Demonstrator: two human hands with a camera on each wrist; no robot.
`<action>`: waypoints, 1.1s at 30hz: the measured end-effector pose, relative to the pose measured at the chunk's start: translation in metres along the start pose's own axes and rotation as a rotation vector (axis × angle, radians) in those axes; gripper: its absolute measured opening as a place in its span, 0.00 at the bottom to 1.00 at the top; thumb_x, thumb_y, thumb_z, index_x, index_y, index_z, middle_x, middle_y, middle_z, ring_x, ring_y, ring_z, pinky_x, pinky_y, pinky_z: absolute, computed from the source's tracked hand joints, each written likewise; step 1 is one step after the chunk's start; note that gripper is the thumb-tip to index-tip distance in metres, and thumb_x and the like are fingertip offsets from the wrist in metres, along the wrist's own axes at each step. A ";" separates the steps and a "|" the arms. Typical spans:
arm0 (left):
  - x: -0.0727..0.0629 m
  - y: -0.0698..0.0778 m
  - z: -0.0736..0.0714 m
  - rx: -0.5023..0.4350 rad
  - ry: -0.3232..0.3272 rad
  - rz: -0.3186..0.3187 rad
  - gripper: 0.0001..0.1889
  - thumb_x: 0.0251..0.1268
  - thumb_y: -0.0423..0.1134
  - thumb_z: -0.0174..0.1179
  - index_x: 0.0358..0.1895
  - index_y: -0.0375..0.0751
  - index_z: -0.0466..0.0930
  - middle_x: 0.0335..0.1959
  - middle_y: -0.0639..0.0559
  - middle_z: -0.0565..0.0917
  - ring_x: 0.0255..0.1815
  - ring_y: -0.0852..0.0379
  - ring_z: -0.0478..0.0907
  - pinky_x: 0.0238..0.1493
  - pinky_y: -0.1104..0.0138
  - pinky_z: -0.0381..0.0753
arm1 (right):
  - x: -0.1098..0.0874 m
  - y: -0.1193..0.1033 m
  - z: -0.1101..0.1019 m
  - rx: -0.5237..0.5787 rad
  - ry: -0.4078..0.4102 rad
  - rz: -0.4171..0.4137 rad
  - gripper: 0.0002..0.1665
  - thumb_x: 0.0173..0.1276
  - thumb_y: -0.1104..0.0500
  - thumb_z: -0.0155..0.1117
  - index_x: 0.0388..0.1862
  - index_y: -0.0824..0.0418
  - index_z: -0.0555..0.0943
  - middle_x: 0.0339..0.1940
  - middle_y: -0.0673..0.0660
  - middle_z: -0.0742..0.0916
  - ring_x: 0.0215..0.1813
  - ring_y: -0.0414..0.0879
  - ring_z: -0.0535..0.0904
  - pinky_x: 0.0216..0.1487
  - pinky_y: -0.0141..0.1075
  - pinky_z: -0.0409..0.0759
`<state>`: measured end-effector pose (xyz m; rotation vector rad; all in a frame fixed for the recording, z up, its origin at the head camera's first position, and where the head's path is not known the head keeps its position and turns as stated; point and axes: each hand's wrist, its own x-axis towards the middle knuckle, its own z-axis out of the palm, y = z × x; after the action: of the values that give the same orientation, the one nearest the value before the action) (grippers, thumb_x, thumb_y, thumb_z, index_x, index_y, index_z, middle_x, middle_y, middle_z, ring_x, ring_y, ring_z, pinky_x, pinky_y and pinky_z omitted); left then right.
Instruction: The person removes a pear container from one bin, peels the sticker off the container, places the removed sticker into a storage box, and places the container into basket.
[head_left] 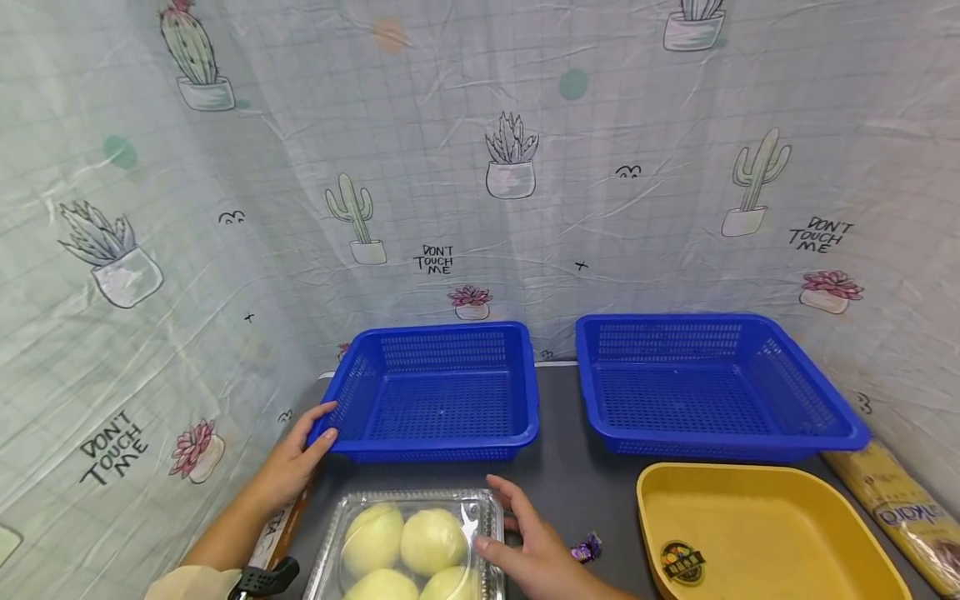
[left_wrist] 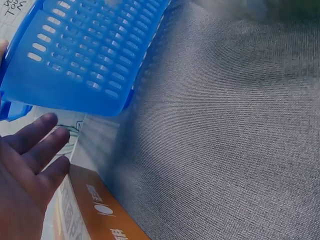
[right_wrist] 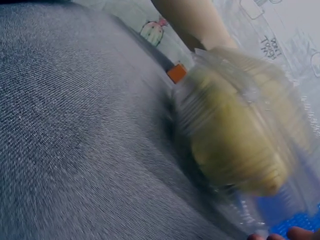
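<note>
My left hand (head_left: 294,457) is at the front left corner of the left blue basket (head_left: 442,446), index finger and thumb at its rim. In the left wrist view, three more fingers (left_wrist: 42,145) stretch out below the basket's perforated side. Before me sits a clear plastic container (head_left: 337,533) with several pale yellow round fruits (head_left: 433,542) under its lid. My right hand (head_left: 536,546) reaches around its far right corner, thumb over the lid and fingers spread along the side. The container (right_wrist: 235,135) appears blurred in the right wrist view, with fingertips (right_wrist: 300,233) near its lower edge.
A second blue basket (head_left: 705,442) stands at the back right, with a yellow tray (head_left: 780,533) in front of it. A yellow printed packet (head_left: 892,508) lies along the right edge. A small purple wrapper (head_left: 587,547) and an orange-sided box (left_wrist: 100,205) are also on the grey table.
</note>
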<state>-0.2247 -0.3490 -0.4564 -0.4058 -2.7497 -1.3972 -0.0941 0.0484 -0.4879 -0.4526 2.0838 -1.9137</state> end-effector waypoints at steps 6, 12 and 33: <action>-0.001 -0.003 0.001 0.058 -0.004 0.021 0.29 0.90 0.46 0.48 0.83 0.40 0.56 0.78 0.25 0.64 0.75 0.25 0.65 0.70 0.32 0.63 | 0.002 0.013 0.013 0.092 -0.019 -0.093 0.48 0.79 0.55 0.67 0.87 0.60 0.52 0.71 0.76 0.76 0.50 0.45 0.88 0.44 0.38 0.87; 0.001 -0.008 0.003 0.062 0.003 0.041 0.28 0.90 0.46 0.46 0.84 0.41 0.56 0.78 0.25 0.63 0.76 0.27 0.64 0.70 0.32 0.62 | 0.001 0.017 0.018 0.034 0.015 -0.108 0.50 0.77 0.55 0.68 0.88 0.58 0.52 0.69 0.71 0.78 0.55 0.45 0.85 0.52 0.38 0.83; 0.000 -0.010 0.005 0.057 0.011 0.034 0.28 0.90 0.46 0.45 0.84 0.43 0.55 0.78 0.27 0.65 0.76 0.29 0.66 0.72 0.36 0.63 | -0.012 -0.006 0.029 -0.045 0.059 -0.107 0.62 0.63 0.54 0.81 0.88 0.51 0.54 0.80 0.70 0.69 0.73 0.65 0.70 0.67 0.57 0.71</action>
<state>-0.2269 -0.3506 -0.4671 -0.4386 -2.7531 -1.3067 -0.0709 0.0263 -0.4845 -0.5333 2.1851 -1.9653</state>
